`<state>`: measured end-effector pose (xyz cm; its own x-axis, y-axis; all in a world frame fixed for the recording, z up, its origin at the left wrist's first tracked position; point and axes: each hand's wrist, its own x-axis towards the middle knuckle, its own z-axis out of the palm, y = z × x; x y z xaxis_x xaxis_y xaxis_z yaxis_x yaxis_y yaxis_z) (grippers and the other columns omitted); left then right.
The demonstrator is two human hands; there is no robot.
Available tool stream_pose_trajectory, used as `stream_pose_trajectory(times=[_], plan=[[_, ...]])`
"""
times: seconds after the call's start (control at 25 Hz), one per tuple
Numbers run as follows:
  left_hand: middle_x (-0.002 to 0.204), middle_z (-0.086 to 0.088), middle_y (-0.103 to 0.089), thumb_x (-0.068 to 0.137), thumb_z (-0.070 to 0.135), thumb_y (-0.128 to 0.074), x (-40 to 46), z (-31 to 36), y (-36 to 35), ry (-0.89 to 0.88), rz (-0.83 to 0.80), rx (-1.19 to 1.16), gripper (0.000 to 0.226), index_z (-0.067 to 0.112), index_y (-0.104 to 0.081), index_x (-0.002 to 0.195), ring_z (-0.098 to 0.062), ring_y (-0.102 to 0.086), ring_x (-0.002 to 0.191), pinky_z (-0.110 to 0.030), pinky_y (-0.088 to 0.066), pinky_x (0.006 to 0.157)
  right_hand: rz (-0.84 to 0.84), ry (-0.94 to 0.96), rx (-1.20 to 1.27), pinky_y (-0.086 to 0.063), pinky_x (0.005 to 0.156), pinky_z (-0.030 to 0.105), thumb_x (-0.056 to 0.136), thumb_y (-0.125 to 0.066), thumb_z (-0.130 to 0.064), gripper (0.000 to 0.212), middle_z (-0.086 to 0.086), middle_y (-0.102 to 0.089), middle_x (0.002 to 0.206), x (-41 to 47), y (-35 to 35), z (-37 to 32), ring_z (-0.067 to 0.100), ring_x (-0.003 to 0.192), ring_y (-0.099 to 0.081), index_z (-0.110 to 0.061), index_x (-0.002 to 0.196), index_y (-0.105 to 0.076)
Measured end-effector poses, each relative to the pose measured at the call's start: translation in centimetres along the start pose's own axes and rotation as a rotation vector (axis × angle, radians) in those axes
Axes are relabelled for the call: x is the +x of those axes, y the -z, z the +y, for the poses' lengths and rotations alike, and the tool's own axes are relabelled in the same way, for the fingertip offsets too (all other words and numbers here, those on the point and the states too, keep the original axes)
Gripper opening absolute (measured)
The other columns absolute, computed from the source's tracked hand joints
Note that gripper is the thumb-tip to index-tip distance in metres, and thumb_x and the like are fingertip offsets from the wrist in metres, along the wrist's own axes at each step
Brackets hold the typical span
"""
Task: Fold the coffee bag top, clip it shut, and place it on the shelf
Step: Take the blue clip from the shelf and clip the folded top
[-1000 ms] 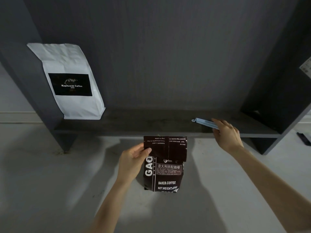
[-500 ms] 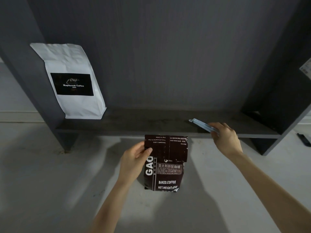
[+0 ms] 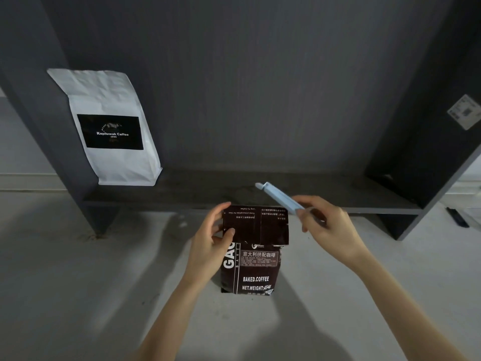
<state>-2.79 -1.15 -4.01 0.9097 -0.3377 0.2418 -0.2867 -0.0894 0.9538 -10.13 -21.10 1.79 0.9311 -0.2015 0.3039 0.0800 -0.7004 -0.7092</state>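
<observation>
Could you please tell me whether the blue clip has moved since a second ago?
Yes. The blue clip, held in the right hand, has come off the shelf board leftward, toward the dark coffee bag.

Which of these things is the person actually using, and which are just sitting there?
In use: dark coffee bag, blue clip, shelf, left hand, right hand.

Just there: white coffee bag, sticker, dark object on floor.

Clip [image 3: 279, 198] — now nearer bag [image 3: 256, 246]
</observation>
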Motion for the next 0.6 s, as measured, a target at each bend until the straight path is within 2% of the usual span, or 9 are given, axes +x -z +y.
stream_pose_trajectory(times=[0.08,0.16,0.28,0.32,0.44,0.6], plan=[[0.107,0.018,-0.056,0.081,-0.002,-0.055,0.0,0.2,0.1,-0.001,-0.014,0.007,0.057,0.05,-0.043,0.102,0.01,-0.057,0.095,-0.004,-0.044,0.078,-0.032,0.051,-0.081,-0.041,0.062,0.002,0.081,-0.06,-0.02,0.025,-0.017,-0.051,0.081,-0.3,-0.5,-0.2,0.001,0.069,-0.054,-0.027,0.106,-0.059],[0.106,0.017,-0.057,0.081,0.002,-0.056,0.0,0.4,0.2,-0.006,-0.025,0.006,0.053,0.05,-0.044,0.1,0.002,-0.058,0.098,-0.008,-0.046,0.079,-0.071,0.074,-0.127,-0.042,0.066,0.005,0.077,-0.064,-0.022,0.028,-0.016,-0.048,0.083,-0.4,-0.9,-0.3,0.005,0.073,-0.054,-0.025,0.105,-0.06],[0.108,0.012,-0.06,0.083,0.017,-0.057,0.1,0.8,0.3,-0.007,-0.038,0.02,0.038,0.05,-0.046,0.099,-0.008,-0.058,0.103,-0.023,-0.048,0.085,-0.092,0.086,-0.162,-0.05,0.069,0.023,0.077,-0.065,-0.023,0.031,-0.007,-0.051,0.087,-0.5,-1.3,-0.5,0.013,0.076,-0.056,-0.027,0.107,-0.06],[0.109,0.009,-0.061,0.084,0.023,-0.056,0.1,0.9,0.3,-0.011,-0.049,0.048,0.032,0.05,-0.048,0.099,-0.008,-0.057,0.103,-0.024,-0.049,0.085,-0.097,0.094,-0.163,-0.053,0.07,0.031,0.077,-0.064,-0.025,0.032,-0.008,-0.052,0.088,-0.5,-1.4,-0.6,0.015,0.078,-0.057,-0.029,0.108,-0.059],[0.108,0.006,-0.063,0.086,0.03,-0.049,0.2,1.2,0.1,-0.009,-0.036,0.092,0.02,0.048,-0.054,0.092,-0.007,-0.058,0.102,-0.019,-0.047,0.083,-0.128,0.124,-0.155,-0.054,0.07,0.036,0.078,-0.063,-0.027,0.034,-0.022,-0.048,0.083,-0.7,-1.5,-0.8,0.012,0.08,-0.057,-0.033,0.111,-0.058],[0.094,0.011,-0.066,0.089,0.027,-0.044,0.2,1.6,0.0,0.025,-0.003,0.065,0.022,0.044,-0.058,0.084,-0.004,-0.06,0.095,-0.006,-0.044,0.075,-0.123,0.156,-0.12,-0.052,0.068,0.035,0.078,-0.064,-0.026,0.032,-0.024,-0.049,0.082,-1.0,-1.7,-0.8,0.011,0.078,-0.057,-0.03,0.109,-0.061]])
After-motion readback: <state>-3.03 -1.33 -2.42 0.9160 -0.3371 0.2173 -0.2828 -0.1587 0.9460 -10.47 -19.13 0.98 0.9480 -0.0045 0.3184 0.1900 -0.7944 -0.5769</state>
